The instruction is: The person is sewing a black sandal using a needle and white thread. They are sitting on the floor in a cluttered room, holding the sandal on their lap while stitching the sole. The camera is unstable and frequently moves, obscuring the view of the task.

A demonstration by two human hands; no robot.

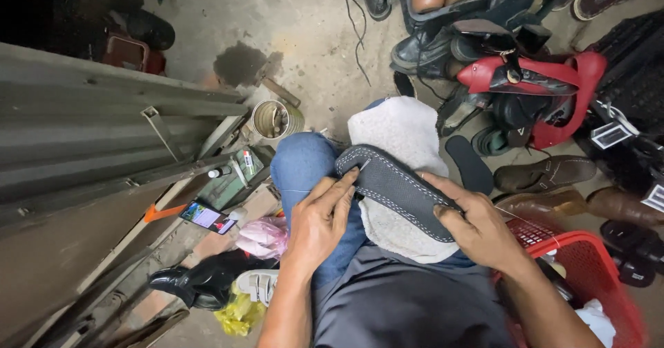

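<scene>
both hands (325, 216) on grey sole (398, 189), shoes (526, 92) beyond

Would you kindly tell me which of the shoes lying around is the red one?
It is the red open-strapped shoe on the pile at upper right, beyond the grey stitched sole held in both hands; its neighbours are black or brown.

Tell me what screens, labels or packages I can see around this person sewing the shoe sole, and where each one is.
Phone: on boards to the person's left, flat rectangle, lit bluish-white screen, dark frame.
Small bottle: on the green box, white label with red marks.
Tags: far right among dark shoes, white-edged rectangles.
Tin can: on the floor ahead, round, pale metal.
</scene>
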